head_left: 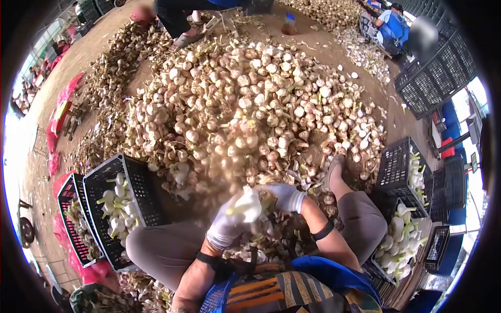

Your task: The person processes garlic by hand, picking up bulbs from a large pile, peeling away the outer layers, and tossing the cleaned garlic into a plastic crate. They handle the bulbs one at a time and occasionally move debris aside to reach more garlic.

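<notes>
Cleaned garlic (120,206) crated at 8 o'clock; large uncleaned heap (245,83) at 12. Left hand (225,227) grips bulb (247,206); right hand's (286,197) grip unclear.

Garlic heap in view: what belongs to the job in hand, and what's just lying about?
Likely in the job: left hand, right hand, garlic bulb between them, garlic heap, left crate, right crate.
Probably lying about: pink netting, blue-topped container.
</notes>
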Demonstrator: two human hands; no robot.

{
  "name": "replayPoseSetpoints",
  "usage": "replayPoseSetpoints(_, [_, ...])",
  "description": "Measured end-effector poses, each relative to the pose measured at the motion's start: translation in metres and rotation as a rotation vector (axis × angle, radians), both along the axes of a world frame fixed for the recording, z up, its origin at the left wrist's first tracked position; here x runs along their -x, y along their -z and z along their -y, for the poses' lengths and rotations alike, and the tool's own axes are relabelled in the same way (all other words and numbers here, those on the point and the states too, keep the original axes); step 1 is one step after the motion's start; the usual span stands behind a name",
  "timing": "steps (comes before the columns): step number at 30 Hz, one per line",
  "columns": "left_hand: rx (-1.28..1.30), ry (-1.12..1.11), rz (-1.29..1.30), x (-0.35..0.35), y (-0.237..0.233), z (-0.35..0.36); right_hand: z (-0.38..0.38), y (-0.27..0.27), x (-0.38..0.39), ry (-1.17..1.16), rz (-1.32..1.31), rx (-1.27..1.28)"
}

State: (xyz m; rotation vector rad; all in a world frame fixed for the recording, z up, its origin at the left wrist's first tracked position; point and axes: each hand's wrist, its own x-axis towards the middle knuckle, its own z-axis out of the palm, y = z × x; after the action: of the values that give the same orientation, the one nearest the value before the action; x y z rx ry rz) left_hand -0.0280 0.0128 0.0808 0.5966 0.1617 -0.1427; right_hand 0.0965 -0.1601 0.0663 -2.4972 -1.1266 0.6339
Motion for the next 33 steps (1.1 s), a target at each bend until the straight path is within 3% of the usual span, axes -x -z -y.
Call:
replayPoseSetpoints(1, [0.003, -0.013, 0.003, -0.005, 0.003, 0.000, -0.004, -0.016, 0.005, 0.105, 0.246, 0.244])
replayPoseSetpoints(3, [-0.138, -0.111, -0.154, -0.014, 0.014, -0.002, 0.005, -0.032, -0.001, 0.381, 0.037, -0.242])
replayPoseSetpoints(5, [-0.085, -0.116, -0.137, -0.013, 0.018, -0.002, 0.003, -0.042, 0.003, 0.324, -0.351, -0.486])
replayPoseSetpoints(6, [-0.224, -0.108, -0.167, -0.015, 0.015, 0.001, -0.005, -0.033, 0.010, 0.248, -0.303, -0.737])
replayPoseSetpoints(7, [-0.363, -0.098, -0.195, -0.016, 0.009, 0.004, -0.018, -0.030, 0.021, 0.282, -0.295, -0.831])
replayPoseSetpoints(10, [-0.496, -0.188, -0.197, -0.012, 0.021, 0.005, -0.022, -0.020, 0.021, 0.411, -0.384, -0.807])
replayPoseSetpoints(11, [-0.586, -0.283, -0.198, -0.010, 0.032, 0.002, -0.017, -0.017, 0.020, 0.589, -0.655, -0.835])
replayPoseSetpoints(13, [-0.462, -0.414, -0.245, -0.012, 0.026, -0.009, -0.017, -0.012, 0.017, 0.783, -1.111, -1.163])
replayPoseSetpoints(15, [-0.411, -0.447, -0.176, -0.014, 0.012, -0.014, -0.014, -0.007, 0.018, 0.714, -1.004, -1.117])
replayPoseSetpoints(17, [-0.394, -0.295, -0.128, -0.016, 0.020, -0.014, -0.022, -0.029, 0.023, 0.805, -1.492, -1.183])
replayPoseSetpoints(19, [-0.473, -0.174, -0.186, -0.014, 0.026, -0.016, -0.024, -0.010, 0.023, 0.828, -1.555, -1.177])
replayPoseSetpoints(21, [-0.484, -0.204, -0.243, -0.015, 0.025, -0.017, -0.023, 0.002, 0.021, 0.885, -1.647, -1.254])
replayPoseSetpoints(23, [-0.321, -0.282, -0.224, -0.012, 0.017, -0.019, -0.022, 0.021, 0.019, 0.887, -1.630, -1.338])
replayPoseSetpoints(25, [-0.318, -0.259, -0.205, -0.009, 0.018, -0.022, -0.022, 0.019, 0.018, 0.843, -1.207, -1.208])
replayPoseSetpoints(26, [-0.400, -0.276, -0.206, -0.007, 0.025, -0.022, -0.019, 0.019, 0.016, 0.925, -1.536, -1.402])
replayPoseSetpoints(27, [-0.483, -0.293, -0.208, -0.007, 0.032, -0.021, -0.014, 0.027, 0.016, 0.927, -1.537, -1.396])
replayPoseSetpoints(30, [-0.492, -0.099, -0.119, -0.011, 0.013, -0.019, -0.010, 0.065, 0.020, 0.838, -1.124, -1.384])
replayPoseSetpoints(31, [-0.491, -0.021, -0.100, -0.013, 0.007, -0.019, -0.010, 0.068, 0.021, 0.841, -1.127, -1.383])
replayPoseSetpoints(32, [-0.444, 0.080, -0.187, -0.011, 0.022, -0.017, -0.010, 0.071, 0.020, 0.738, -0.854, -1.114])
replayPoseSetpoints(33, [-0.571, 0.119, -0.190, -0.013, 0.021, -0.016, -0.013, 0.067, 0.018, 0.627, -0.586, -0.842])
